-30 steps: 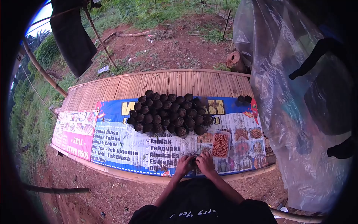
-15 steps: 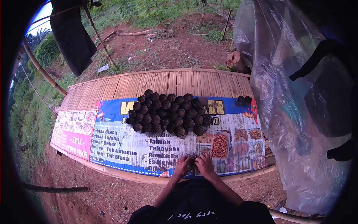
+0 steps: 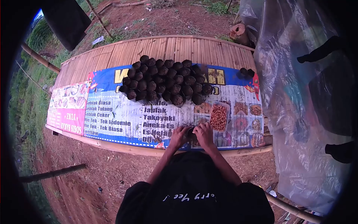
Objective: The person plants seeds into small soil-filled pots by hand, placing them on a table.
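Black, small and mostly hidden by fingers, an object [image 3: 191,131] sits between the person's two hands at the near edge of the worktop [image 3: 175,48]. The left hand [image 3: 179,136] is partly closed, its bent fingers holding the object's left side; the right hand [image 3: 204,133] is curled in from the other side, fingertips gripping it (how firmly, I cannot tell). Just beyond the right hand stands a clear container [image 3: 228,109] of reddish-brown seeds [image 3: 219,118].

Farther off, a crowded group of dark pots [image 3: 162,84] stands packed together, many of them filled to the top with something dark. Two more pots [image 3: 246,73] stand apart from it, near the right edge. All rest on a printed banner [image 3: 108,95] covering much of the slatted bamboo, with a pink one [image 3: 67,121] at its left end. Clear plastic sheeting [image 3: 287,164] hangs on the right.
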### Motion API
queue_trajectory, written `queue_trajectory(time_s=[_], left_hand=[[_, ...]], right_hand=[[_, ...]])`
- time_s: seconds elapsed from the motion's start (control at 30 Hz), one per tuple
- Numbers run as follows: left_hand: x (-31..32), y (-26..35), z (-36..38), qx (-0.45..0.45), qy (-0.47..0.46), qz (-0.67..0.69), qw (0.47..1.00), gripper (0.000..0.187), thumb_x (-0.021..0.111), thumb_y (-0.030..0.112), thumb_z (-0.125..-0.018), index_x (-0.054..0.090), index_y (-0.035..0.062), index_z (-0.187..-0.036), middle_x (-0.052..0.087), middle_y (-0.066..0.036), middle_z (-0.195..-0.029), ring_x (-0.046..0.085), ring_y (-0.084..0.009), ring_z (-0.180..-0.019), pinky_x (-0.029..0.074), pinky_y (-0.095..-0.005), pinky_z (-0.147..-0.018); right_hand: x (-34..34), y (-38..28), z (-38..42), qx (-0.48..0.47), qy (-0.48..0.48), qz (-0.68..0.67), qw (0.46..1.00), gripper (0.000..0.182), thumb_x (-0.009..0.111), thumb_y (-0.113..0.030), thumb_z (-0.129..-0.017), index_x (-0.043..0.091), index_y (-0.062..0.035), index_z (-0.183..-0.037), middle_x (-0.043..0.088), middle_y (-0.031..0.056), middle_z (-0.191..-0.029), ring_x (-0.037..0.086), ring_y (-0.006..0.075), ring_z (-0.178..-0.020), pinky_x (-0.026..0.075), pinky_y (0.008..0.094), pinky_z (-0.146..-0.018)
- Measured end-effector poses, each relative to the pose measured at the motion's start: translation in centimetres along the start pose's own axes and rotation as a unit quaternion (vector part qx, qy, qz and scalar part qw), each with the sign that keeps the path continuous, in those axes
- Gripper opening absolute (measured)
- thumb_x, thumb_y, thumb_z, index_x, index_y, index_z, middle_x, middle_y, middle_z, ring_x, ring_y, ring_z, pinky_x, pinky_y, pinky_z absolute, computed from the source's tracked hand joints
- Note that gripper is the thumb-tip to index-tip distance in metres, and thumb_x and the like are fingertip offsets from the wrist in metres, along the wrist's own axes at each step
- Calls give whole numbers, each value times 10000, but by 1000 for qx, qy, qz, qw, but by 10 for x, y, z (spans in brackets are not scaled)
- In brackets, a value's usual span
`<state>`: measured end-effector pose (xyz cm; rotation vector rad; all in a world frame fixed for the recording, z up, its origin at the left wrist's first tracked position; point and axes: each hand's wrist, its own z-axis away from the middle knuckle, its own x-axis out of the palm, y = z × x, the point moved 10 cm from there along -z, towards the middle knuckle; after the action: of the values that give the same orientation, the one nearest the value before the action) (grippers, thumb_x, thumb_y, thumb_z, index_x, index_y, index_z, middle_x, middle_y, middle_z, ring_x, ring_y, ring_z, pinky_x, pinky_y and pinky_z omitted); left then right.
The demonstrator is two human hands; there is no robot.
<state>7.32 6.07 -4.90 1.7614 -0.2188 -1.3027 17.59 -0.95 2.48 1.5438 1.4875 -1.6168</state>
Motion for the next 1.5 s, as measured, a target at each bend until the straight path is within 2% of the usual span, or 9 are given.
queue_trajectory(time_s=[0.03,0.17,0.5,0.7,0.8,0.87,1.1,1.4,1.5], left_hand=[[-2,2,-1,11,6,-2,1000,668,772,247,-678,550,192,-1305,568,-91,-1091,540,-305,-1056,405,-439,-903],[-2,2,0,23,17,9,1000,673,783,230,-667,552,185,-1297,568,-88,-1083,548,-302,-1045,407,-432,-895],[-5,6,-1,19,8,9,1000,660,786,265,-683,557,184,-1296,569,-88,-1066,555,-303,-1023,407,-430,-893],[-7,8,0,26,18,-4,999,662,796,251,-669,560,180,-1284,565,-83,-1072,550,-301,-1028,408,-428,-886],[-6,7,-1,34,14,1,999,672,796,258,-670,553,179,-1292,560,-84,-1083,544,-299,-1036,407,-435,-880],[-7,8,0,34,14,1,999,674,794,258,-671,550,180,-1295,559,-84,-1087,543,-299,-1039,405,-436,-883],[-4,6,0,26,1,1,1000,675,783,232,-676,544,180,-1305,561,-86,-1096,543,-297,-1051,401,-429,-903],[-4,6,-1,21,2,3,1000,686,788,211,-663,546,188,-1304,565,-81,-1095,546,-291,-1059,406,-426,-899],[-5,7,-1,19,-1,-2,1000,689,790,206,-657,547,193,-1301,566,-79,-1096,549,-288,-1057,406,-425,-898]], right_hand=[[4,-1,-1,-4,-40,22,999,114,697,-241,-808,669,-137,-846,586,40,-930,500,256,-974,363,433,-879],[15,-4,1,-36,-79,45,995,101,675,-218,-822,670,-117,-828,579,57,-937,491,254,-997,357,430,-881],[17,-2,-1,-12,-76,2,997,122,692,-232,-811,684,-111,-818,595,41,-912,493,254,-993,361,437,-880],[-1,26,-8,102,5,-191,976,167,762,-203,-751,647,-89,-790,577,57,-744,543,252,-751,422,398,-758],[7,40,0,146,-1,-213,966,253,792,-172,-717,604,-79,-859,545,59,-683,537,253,-661,438,390,-691],[31,54,11,174,-12,-251,952,368,824,-186,-689,576,-55,-928,500,49,-650,517,200,-613,438,352,-605],[33,48,9,185,-53,-216,957,407,828,-183,-681,572,-58,-972,527,62,-682,546,206,-636,462,343,-615],[36,44,8,119,11,-182,976,383,820,-149,-682,591,-52,-973,595,93,-697,614,242,-669,490,360,-642],[54,55,11,167,-49,-237,956,377,815,-129,-688,603,-52,-990,606,98,-683,629,249,-663,500,368,-644]])
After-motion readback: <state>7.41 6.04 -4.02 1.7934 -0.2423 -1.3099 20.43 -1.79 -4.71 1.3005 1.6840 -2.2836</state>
